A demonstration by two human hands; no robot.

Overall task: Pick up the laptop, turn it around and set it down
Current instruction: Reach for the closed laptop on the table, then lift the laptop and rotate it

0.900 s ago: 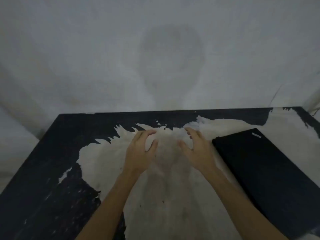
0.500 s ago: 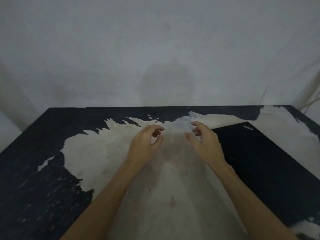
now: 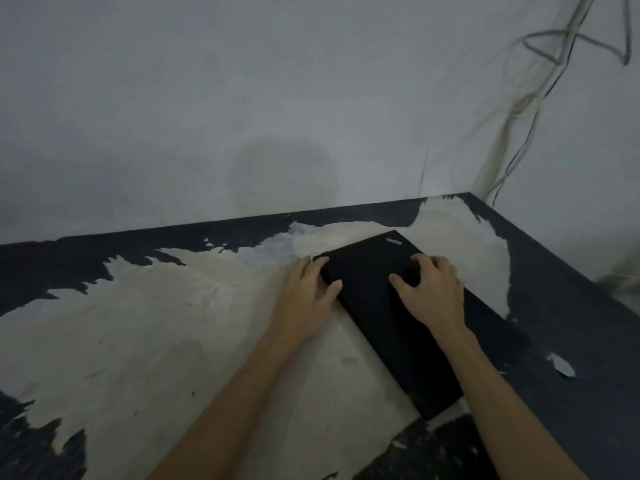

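Note:
A closed black laptop (image 3: pixel 384 306) lies flat and askew on the right part of the table, a small logo near its far corner. My left hand (image 3: pixel 306 296) rests against its left edge, fingertips at the far left corner and thumb on the lid. On top of the lid lies my right hand (image 3: pixel 431 289), fingers spread and curled, near the far right edge. Both hands touch the laptop; it sits on the table.
The table (image 3: pixel 138 323) is black with a large worn pale patch. A grey wall stands right behind it. Loose cables (image 3: pixel 519 112) hang down the wall at the far right corner. The table's right edge runs close to the laptop.
Both hands moved right from the bare middle of the table onto the laptop. My head turned right, so the laptop now sits nearer the centre of view.

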